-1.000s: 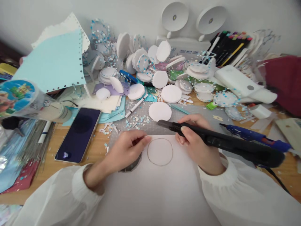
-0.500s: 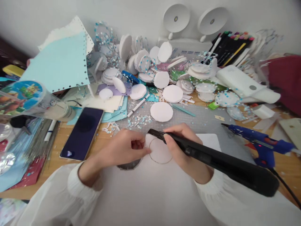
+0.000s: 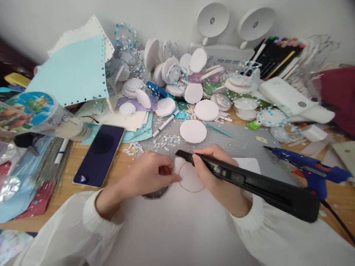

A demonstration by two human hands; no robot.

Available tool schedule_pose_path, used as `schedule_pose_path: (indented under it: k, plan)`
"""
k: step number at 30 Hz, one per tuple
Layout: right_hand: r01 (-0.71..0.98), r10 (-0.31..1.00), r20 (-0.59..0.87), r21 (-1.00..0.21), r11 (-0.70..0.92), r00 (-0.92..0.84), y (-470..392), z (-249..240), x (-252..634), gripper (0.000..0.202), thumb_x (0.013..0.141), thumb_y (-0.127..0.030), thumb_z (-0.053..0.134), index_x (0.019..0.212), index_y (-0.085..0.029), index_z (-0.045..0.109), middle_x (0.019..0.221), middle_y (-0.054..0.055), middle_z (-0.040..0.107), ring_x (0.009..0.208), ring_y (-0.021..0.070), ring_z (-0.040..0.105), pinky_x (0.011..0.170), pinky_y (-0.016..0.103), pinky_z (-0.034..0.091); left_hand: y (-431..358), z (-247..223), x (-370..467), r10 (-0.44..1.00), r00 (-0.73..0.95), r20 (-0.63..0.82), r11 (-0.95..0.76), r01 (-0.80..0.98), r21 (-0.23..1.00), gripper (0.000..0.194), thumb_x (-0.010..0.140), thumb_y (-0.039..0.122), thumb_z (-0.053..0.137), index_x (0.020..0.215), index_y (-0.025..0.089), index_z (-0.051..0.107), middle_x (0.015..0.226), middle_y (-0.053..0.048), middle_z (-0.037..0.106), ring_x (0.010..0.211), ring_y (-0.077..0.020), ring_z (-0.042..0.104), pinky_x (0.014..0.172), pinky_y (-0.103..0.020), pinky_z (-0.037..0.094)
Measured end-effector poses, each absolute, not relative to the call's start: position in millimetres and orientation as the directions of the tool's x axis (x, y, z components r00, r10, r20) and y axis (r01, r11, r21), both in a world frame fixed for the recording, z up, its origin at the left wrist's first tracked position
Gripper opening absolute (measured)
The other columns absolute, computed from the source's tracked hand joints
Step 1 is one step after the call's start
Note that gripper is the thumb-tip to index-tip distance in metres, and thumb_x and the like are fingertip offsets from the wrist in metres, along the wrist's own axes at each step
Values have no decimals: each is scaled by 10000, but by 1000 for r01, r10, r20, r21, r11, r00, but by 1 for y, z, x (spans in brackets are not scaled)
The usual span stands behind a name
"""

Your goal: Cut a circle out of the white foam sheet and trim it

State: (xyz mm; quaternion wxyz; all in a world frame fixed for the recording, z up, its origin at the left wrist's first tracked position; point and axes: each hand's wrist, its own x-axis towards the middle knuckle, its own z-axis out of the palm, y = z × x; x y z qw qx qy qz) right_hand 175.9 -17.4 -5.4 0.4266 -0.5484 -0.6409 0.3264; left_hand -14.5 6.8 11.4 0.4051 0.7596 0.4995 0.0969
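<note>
My right hand [image 3: 212, 168] is wrapped round a large black utility knife [image 3: 249, 183], whose tip points to the upper left, above the white sheet [image 3: 177, 229]. On that sheet a thin tan circle [image 3: 191, 191] shows; whether it is a loose ring or a line, I cannot tell. My left hand [image 3: 154, 171] has its fingers curled and the thumb pressed toward the forefinger at the circle's left edge. What lies between those fingertips is hidden. A dark grey disc with a faceted rim [image 3: 156, 194] is partly covered by my left hand.
Behind the sheet lie a white disc [image 3: 193, 131], a pen [image 3: 165, 123] and scattered blue and white confetti [image 3: 169, 142]. A phone [image 3: 100, 155] rests at left beside a tilted cup [image 3: 41, 112]. A blue glue gun [image 3: 310, 166] with a cord lies at right.
The black knife has turned slightly in my right hand, showing more of its slider side, and its rear end is a little higher. My left hand keeps its place at the circle's edge.
</note>
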Motion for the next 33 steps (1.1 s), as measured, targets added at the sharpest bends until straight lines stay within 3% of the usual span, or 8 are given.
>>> schedule_pose_path:
  k: [12, 22, 33]
  plan:
    - [483, 979, 205, -855, 188, -18, -13, -12, 174, 86, 815, -298, 631, 843, -220, 608, 671, -34, 621, 580, 109, 590, 600, 237, 472, 7, 10, -15, 838, 483, -256, -194, 701, 686, 247, 740, 358, 678, 632, 154, 592, 551, 41, 561, 510, -67, 472, 512, -186, 312]
    - [519, 977, 213, -833, 191, -17, -14, -12, 173, 130, 807, -318, 636, 771, -206, 580, 602, -38, 594, 533, 107, 561, 552, 230, 462, 9, 10, -13, 833, 489, -259, -215, 717, 663, 241, 748, 353, 671, 640, 155, 586, 554, 35, 564, 512, -76, 472, 514, -194, 303]
    - [546, 957, 285, -796, 263, -45, -12, -13, 173, 95, 812, -293, 630, 793, -213, 583, 746, 8, 681, 699, 154, 644, 629, 257, 515, 8, 10, -13, 829, 483, -280, -168, 694, 700, 247, 735, 352, 678, 626, 155, 579, 544, 36, 553, 504, -74, 458, 514, -194, 313]
